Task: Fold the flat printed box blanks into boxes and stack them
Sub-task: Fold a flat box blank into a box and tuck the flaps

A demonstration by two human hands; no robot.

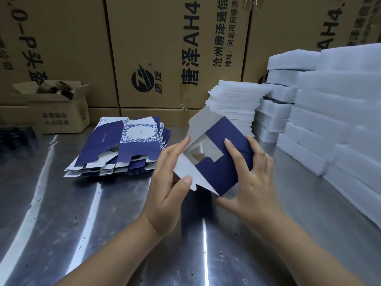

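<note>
Steel surface (61, 223), cartons (165, 48) behind. 1 box (218, 172) half-formed, held mid-air, left grip (171, 182) and right grip (255, 182) clamped on it, flaps unlocked. Flat blanks (107, 139) piled left, unfolded; no finished stack seen.

half-folded blue box (222, 159), blanks (121, 147) stacked

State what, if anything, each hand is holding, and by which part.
Both hold one part-folded blue box: the left hand pinches its white left flap; the right hand grips its blue right side.
</note>
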